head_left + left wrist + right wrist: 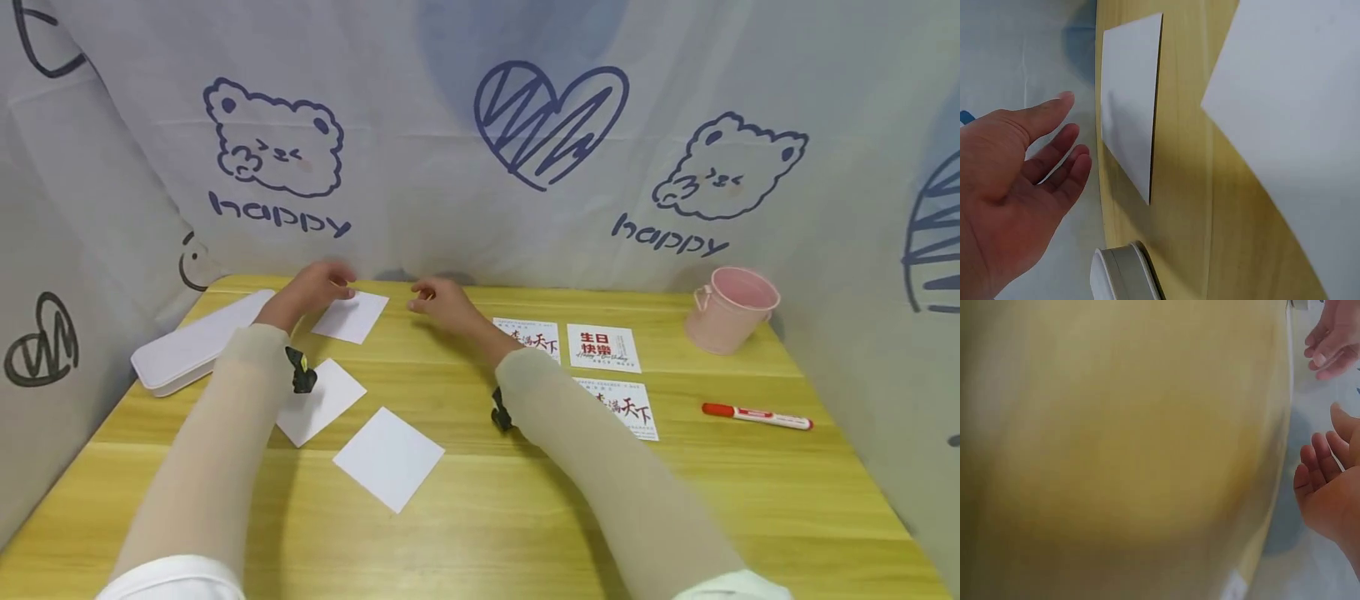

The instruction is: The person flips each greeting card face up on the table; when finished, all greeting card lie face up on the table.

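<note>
Far white card [355, 320] just beside left grip [315, 287], near right grip [447, 305], both loosely parted

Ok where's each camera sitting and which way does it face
Head: worn on the head, looking forward and down at the table; both forearms, left hand and right hand show.
Left wrist: worn there, looking across white cards and a box; left hand shows.
Right wrist: worn there, looking over table and curtain; both hands show.
Head and left wrist share the box.

Both arms [206, 450] reach forward, left hand [318, 286] and right hand [446, 303] apart, fingers [1075, 179] loosely bent.
</note>
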`<state>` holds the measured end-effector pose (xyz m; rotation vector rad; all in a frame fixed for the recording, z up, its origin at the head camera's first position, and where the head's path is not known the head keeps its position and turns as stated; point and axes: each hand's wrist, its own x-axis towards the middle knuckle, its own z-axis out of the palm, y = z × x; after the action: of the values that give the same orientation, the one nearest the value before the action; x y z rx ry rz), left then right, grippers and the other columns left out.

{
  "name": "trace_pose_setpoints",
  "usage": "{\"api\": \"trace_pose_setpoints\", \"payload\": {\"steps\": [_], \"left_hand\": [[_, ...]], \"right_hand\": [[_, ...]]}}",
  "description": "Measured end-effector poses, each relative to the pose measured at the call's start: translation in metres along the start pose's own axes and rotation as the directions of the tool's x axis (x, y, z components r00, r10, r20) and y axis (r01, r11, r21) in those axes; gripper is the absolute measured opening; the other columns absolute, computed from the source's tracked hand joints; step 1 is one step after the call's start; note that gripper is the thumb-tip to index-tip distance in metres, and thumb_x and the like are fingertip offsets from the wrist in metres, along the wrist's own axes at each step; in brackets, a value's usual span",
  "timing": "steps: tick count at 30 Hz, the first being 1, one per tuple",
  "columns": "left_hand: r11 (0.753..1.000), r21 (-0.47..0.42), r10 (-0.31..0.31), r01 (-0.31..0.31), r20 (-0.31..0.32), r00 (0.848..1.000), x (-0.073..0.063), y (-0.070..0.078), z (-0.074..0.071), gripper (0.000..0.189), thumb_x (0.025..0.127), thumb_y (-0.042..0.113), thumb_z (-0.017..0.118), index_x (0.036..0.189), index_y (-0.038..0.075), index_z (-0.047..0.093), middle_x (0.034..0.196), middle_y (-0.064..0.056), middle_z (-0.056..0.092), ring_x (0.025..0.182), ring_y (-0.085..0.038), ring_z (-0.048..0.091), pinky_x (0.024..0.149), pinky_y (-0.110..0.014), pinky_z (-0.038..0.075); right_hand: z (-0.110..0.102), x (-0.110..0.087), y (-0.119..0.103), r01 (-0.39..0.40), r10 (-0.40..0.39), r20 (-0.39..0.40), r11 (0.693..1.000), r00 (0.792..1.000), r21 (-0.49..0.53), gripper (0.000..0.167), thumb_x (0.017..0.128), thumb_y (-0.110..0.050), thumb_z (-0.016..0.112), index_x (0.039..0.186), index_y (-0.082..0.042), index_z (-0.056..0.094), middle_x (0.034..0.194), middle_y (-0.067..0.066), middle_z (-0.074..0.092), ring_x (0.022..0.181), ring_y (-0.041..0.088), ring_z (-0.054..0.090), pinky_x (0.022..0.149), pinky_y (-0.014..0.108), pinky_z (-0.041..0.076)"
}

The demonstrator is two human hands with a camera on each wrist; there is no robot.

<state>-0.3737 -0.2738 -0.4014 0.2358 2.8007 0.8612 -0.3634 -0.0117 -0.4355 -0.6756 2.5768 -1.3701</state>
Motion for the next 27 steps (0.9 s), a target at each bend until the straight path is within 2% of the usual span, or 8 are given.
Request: {"api": "trace_pose_setpoints", "payload": {"steps": [3, 7, 12, 16, 21, 27], "left_hand": [[1.000, -0.001, -0.014, 0.014, 0.004, 1.000, 0.004, -0.003, -0.001, 0.036, 0.098, 0.009, 0.062, 0.130, -0.007, 0.058, 0.130, -0.028, 0.055, 0.117, -0.040, 0.049, 0.107, -0.054, 0.039], [1.000, -0.001, -0.019, 0.019, 0.004, 1.000, 0.007, -0.010, 0.001, 0.037, 0.097, 0.010, 0.063, 0.130, -0.008, 0.058, 0.130, -0.029, 0.055, 0.118, -0.041, 0.050, 0.109, -0.053, 0.039], [0.996, -0.029, -0.078, 0.079, 0.011, 0.997, 0.006, -0.021, 0.002, 0.038, 0.098, 0.010, 0.063, 0.132, -0.007, 0.058, 0.132, -0.028, 0.053, 0.117, -0.040, 0.048, 0.110, -0.054, 0.038], [0.996, -0.056, -0.069, 0.070, 0.014, 0.997, 0.009, -0.023, 0.004, 0.039, 0.098, 0.011, 0.063, 0.132, -0.007, 0.058, 0.132, -0.028, 0.055, 0.115, -0.040, 0.050, 0.109, -0.053, 0.039], [0.995, -0.072, -0.069, 0.070, 0.024, 0.997, 0.016, -0.020, 0.006, 0.039, 0.098, 0.011, 0.065, 0.132, -0.005, 0.059, 0.131, -0.027, 0.056, 0.114, -0.038, 0.051, 0.109, -0.051, 0.041], [0.997, -0.076, -0.033, 0.034, 0.008, 0.999, 0.016, -0.017, 0.005, 0.035, 0.094, 0.012, 0.069, 0.124, -0.004, 0.063, 0.119, -0.021, 0.061, 0.104, -0.032, 0.052, 0.101, -0.045, 0.045]], "right_hand": [[0.017, 0.010, 0.001, -0.026, 0.026, -0.032, 1.000, 0.999, 0.011, 0.041, 0.098, -0.020, 0.067, 0.133, 0.000, 0.061, 0.113, 0.012, 0.065, 0.103, 0.022, 0.058, 0.090, 0.031, 0.049], [0.036, 0.020, -0.002, -0.069, 0.070, -0.096, 0.998, 0.993, 0.011, 0.039, 0.096, -0.021, 0.070, 0.130, -0.003, 0.064, 0.110, 0.010, 0.066, 0.097, 0.019, 0.057, 0.086, 0.028, 0.048], [0.055, 0.031, -0.008, -0.118, 0.116, -0.103, 0.993, 0.988, -0.016, 0.040, 0.094, -0.026, 0.073, 0.127, -0.005, 0.065, 0.111, 0.008, 0.068, 0.096, 0.015, 0.059, 0.084, 0.024, 0.048], [0.059, 0.037, -0.012, -0.152, 0.141, -0.130, 0.985, 0.982, -0.084, 0.038, 0.093, -0.028, 0.074, 0.124, -0.008, 0.067, 0.109, 0.006, 0.070, 0.099, 0.016, 0.061, 0.088, 0.026, 0.049], [0.055, 0.042, -0.013, -0.178, 0.158, -0.126, 0.969, 0.980, -0.171, 0.038, 0.094, -0.034, 0.073, 0.125, -0.013, 0.068, 0.108, 0.002, 0.068, 0.109, 0.018, 0.054, 0.098, 0.030, 0.044], [0.050, 0.044, -0.012, -0.197, 0.168, -0.138, 0.952, 0.976, -0.234, 0.039, 0.093, -0.035, 0.073, 0.125, -0.013, 0.069, 0.119, 0.001, 0.070, 0.123, 0.021, 0.052, 0.108, 0.031, 0.040]]}}
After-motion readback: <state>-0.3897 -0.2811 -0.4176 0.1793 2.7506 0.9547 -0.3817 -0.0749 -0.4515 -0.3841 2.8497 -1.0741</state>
